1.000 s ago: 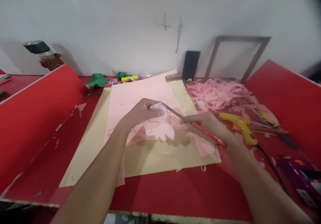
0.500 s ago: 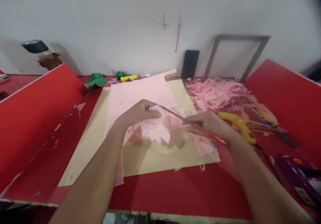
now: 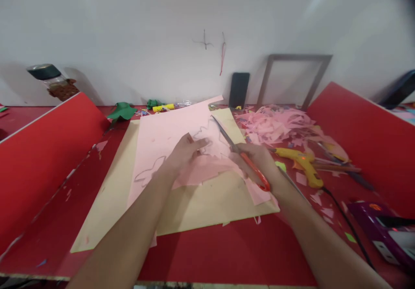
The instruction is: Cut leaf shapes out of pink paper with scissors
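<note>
My right hand (image 3: 256, 157) grips a pair of scissors (image 3: 224, 132) by the orange-red handles, with the dark blades pointing up and to the left. My left hand (image 3: 188, 153) pinches the lower left edge of a pink sheet piece (image 3: 210, 129) that carries a pencilled, wavy outline. The blades lie at the right side of this piece; whether they are parted is hard to see. Under both hands spreads a larger pink sheet (image 3: 162, 129), with another drawn outline near my left wrist. It rests on a pale yellow board (image 3: 181, 211).
Pink shreds (image 3: 275, 122) are heaped at the back right. A yellow glue gun (image 3: 303, 161) and a purple device (image 3: 372, 224) lie right of my arm. Red panels (image 3: 42, 150) stand on both sides. A dark phone (image 3: 239, 90) leans against the wall.
The piece in my left hand has been turned, and its pencilled outline now shows. The scissors have swung to point more upward. The camera view has shifted slightly.
</note>
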`<control>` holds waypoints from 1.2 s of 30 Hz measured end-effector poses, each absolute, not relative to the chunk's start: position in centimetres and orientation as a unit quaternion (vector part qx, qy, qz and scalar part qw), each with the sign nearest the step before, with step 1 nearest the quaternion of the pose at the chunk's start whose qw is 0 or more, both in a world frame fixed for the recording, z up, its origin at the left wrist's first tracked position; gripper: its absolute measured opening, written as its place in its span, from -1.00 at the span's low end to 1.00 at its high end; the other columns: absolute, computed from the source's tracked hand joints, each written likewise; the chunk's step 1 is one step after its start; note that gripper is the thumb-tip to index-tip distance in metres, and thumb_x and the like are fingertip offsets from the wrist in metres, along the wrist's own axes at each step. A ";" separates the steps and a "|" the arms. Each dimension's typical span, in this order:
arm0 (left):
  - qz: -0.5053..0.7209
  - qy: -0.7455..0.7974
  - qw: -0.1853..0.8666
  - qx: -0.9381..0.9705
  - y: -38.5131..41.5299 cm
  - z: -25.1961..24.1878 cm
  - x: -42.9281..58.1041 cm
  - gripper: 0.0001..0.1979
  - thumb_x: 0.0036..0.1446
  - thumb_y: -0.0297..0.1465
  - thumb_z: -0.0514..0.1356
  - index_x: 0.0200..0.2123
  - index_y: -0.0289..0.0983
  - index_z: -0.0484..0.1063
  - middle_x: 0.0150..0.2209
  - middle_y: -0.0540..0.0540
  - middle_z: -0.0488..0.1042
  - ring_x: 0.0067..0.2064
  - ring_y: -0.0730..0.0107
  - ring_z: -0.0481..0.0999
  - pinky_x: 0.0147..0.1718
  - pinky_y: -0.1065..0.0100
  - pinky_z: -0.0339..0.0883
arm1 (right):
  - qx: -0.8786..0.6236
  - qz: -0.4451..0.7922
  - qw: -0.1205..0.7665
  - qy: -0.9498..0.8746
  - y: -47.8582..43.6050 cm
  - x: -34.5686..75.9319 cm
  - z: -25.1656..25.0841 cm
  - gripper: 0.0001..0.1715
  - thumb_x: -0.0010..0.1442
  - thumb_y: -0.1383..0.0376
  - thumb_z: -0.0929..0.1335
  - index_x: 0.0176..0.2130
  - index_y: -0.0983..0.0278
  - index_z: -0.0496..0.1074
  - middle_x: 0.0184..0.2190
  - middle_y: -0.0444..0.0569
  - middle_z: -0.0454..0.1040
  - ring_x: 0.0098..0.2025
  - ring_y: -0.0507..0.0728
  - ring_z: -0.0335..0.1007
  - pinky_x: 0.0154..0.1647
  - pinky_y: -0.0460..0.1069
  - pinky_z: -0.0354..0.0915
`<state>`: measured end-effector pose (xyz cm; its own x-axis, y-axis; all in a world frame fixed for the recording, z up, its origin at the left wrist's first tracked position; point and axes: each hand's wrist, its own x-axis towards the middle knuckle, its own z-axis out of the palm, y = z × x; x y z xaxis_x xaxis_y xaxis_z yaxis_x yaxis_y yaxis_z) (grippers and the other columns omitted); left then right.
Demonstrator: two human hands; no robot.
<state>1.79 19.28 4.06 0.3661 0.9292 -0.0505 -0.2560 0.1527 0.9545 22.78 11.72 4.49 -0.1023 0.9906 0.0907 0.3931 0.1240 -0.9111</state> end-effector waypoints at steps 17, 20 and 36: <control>0.526 0.372 0.443 0.623 16.8 6.3 3.0 -0.86 0.11 -0.44 0.26 -0.48 -0.24 0.37 -0.74 0.15 0.25 -0.76 0.62 0.11 -0.76 0.48 -0.09 | -0.444 0.390 0.421 -0.688 10.7 22.4 6.8 -0.41 0.34 -0.17 0.25 -0.39 0.26 0.33 -0.44 -0.08 0.31 -0.39 0.07 0.23 -0.39 -0.04 0.17; 0.521 0.408 0.398 0.635 16.8 6.2 2.8 -0.91 0.07 -0.44 0.28 -0.43 -0.26 0.41 -0.66 0.12 0.32 -0.71 0.62 0.17 -0.73 0.49 -0.06 | -0.439 0.372 0.437 -0.691 10.9 22.3 6.7 -0.43 0.37 -0.13 0.24 -0.40 0.26 0.34 -0.44 -0.08 0.32 -0.38 0.06 0.24 -0.36 -0.04 0.20; 0.511 0.363 0.427 0.652 17.3 5.9 2.3 -0.92 0.09 -0.41 0.28 -0.40 -0.26 0.43 -0.60 0.09 0.39 -0.66 0.57 0.25 -0.68 0.47 0.08 | -0.505 0.361 0.456 -0.637 11.2 22.9 5.5 -0.42 0.21 -0.14 0.40 -0.12 0.31 0.54 -0.51 -0.16 0.29 -0.50 0.01 0.19 -0.50 -0.08 0.14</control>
